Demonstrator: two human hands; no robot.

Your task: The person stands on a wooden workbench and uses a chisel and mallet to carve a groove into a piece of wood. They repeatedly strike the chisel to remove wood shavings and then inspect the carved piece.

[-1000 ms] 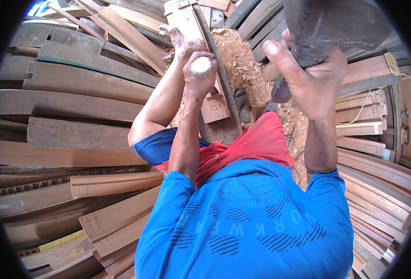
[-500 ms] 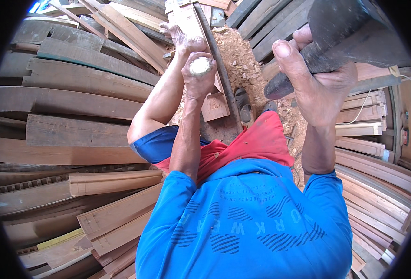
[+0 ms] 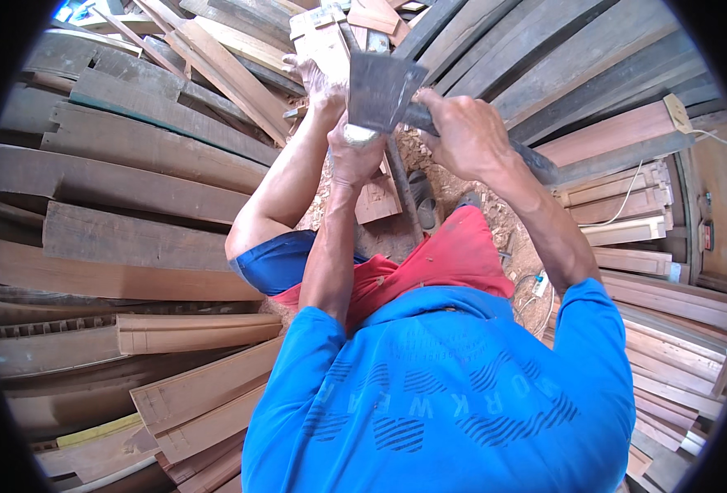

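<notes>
My left hand (image 3: 355,163) is closed round the upright handle of what looks like a chisel (image 3: 361,134). The handle's pale, round, worn end points up, and its blade is hidden below my fist. My right hand (image 3: 472,135) grips the dark shaft of a mallet (image 3: 384,89) with a flared, blackish head. That head is over the handle's end and partly covers it; whether they touch I cannot tell. Beneath lies a long wooden workpiece (image 3: 379,200), reddish at its near end. My bare left foot (image 3: 318,78) rests on its far part.
Stacked dark boards (image 3: 141,189) fill the left side, and more planks (image 3: 560,74) lie at the far right. Moulded lengths of wood (image 3: 667,308) are piled on the right. A white cable (image 3: 626,205) hangs there. Wood chips (image 3: 523,246) cover the ground around a sandal (image 3: 421,197).
My right hand has swung the mallet from high at the right, close to the camera, down and left over the handle's end. My left hand has stayed nearly in place.
</notes>
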